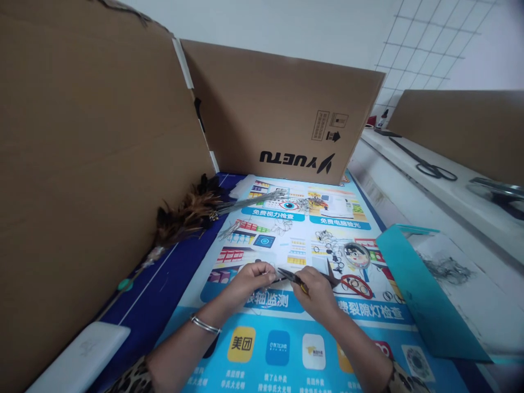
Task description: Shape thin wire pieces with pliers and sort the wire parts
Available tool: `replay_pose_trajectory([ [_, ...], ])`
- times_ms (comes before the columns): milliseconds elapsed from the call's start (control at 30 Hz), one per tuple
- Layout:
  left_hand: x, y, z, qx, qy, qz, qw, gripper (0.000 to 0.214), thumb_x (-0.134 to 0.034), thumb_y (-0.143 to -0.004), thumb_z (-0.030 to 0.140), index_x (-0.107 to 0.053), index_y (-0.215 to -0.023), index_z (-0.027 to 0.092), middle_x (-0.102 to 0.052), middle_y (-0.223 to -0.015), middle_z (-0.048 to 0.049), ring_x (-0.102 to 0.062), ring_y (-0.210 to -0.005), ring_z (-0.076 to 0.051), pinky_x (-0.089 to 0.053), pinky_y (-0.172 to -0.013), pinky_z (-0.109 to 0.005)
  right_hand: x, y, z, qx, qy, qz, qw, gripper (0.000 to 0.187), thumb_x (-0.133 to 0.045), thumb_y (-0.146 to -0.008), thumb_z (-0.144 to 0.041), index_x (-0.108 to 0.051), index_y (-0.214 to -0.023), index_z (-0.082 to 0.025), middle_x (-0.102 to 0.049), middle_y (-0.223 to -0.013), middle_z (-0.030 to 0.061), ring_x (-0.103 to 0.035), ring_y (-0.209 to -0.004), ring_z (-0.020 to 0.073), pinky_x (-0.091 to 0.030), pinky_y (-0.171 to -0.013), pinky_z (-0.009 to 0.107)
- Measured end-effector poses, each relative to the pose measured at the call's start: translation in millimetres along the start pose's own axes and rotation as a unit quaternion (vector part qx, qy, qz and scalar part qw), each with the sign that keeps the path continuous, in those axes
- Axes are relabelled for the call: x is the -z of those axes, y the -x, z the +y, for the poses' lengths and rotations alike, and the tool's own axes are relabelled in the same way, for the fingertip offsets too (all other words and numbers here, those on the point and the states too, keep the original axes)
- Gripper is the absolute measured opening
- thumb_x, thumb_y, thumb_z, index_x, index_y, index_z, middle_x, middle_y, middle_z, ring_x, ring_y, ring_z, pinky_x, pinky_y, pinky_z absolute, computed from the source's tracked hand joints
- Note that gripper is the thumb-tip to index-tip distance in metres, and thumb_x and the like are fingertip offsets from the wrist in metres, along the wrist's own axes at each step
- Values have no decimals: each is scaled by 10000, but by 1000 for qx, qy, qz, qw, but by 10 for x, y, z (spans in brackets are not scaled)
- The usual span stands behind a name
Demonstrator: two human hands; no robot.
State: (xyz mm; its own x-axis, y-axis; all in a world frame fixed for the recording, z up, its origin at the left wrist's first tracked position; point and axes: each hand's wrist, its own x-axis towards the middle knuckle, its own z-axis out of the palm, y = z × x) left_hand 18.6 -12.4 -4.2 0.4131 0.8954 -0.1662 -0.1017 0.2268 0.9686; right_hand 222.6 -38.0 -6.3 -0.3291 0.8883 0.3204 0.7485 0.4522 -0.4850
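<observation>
In the head view, my right hand [314, 292] is closed round a pair of pliers [290, 275] with dark jaws and a bit of yellow on the handle. The jaws point left, towards my left hand [254, 279]. That hand is closed in a pinch, and a thin wire [281, 297] seems to loop below its fingertips. What exactly lies between the fingertips and the jaws is too small to make out. Just right of my right hand lie red-handled scissors [356, 286]. Beyond them is a round tin [356, 255], with several small dark rings [335, 256] scattered beside it.
A printed sheet [286, 338] covers the table. Bundled wires [254, 201] and a feather duster [188, 210] lie at left. Cardboard panels [262, 103] stand behind and left. A teal box [426, 300] holding tangled wire sits right, below a ledge with large scissors [436, 171].
</observation>
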Motion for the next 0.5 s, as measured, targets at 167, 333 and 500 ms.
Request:
replay_pose_trajectory([
  [167, 2, 21, 22, 15, 63, -44, 997, 215, -635, -704, 330, -567, -724, 127, -495, -550, 24, -391, -469, -57, -259, -456, -180, -1, 2, 2, -1, 5, 0, 1000, 102, -484, -788, -183, -548, -868, -184, -533, -813, 55, -507, -795, 179, -409, -685, 270],
  [333, 12, 20, 14, 22, 63, -65, 996, 262, -635, -693, 376, -569, -734, 126, -492, -531, 16, -395, -462, -67, -230, -441, -187, 16, 1, -6, 8, 8, -1, 1000, 107, -481, -787, -188, -550, -868, -185, -539, -815, 59, -512, -797, 182, -412, -677, 268],
  [500, 14, 23, 12, 24, 61, -68, 996, 264, -636, -691, 375, -573, -745, 124, -493, -544, 13, -410, -482, -73, -250, -461, -191, 16, 3, -7, 7, 12, -3, 1000, 108, -479, -787, -187, -551, -866, -184, -537, -814, 58, -509, -799, 181, -411, -676, 267],
])
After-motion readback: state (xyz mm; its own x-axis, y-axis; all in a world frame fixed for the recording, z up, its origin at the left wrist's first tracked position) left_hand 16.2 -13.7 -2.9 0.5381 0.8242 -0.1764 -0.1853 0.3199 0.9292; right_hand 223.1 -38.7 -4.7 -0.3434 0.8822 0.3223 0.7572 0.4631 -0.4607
